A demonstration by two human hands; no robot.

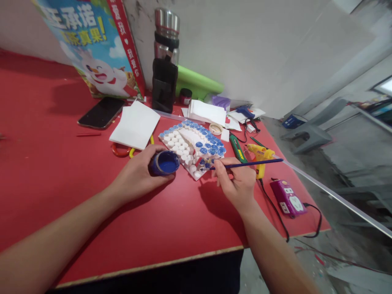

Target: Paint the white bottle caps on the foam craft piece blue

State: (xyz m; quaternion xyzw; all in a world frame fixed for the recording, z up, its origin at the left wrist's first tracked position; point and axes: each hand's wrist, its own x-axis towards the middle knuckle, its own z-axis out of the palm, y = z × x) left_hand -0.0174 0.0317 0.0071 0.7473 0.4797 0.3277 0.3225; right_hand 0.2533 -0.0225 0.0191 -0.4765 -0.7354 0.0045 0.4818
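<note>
My left hand (pixel 137 173) is wrapped round a small open jar of blue paint (pixel 168 163), tilted a little toward the camera. My right hand (pixel 237 179) pinches a thin dark blue paintbrush (pixel 254 163), its handle pointing right. The brush tip is at the lower front of a white model (pixel 186 149) covered in small round pieces. Blue colours the pieces along its back edge and right side; those at the left and front left are white. The model rests on the red table between both hands.
Behind stand a cartoon box (pixel 101 53) and a flask (pixel 165 61). A phone (pixel 102 112) and white paper (pixel 134 124) lie left. Rightward are a green cutter (pixel 238 148), yellow glue gun (pixel 260 157) and purple power box (pixel 288 198) with cables.
</note>
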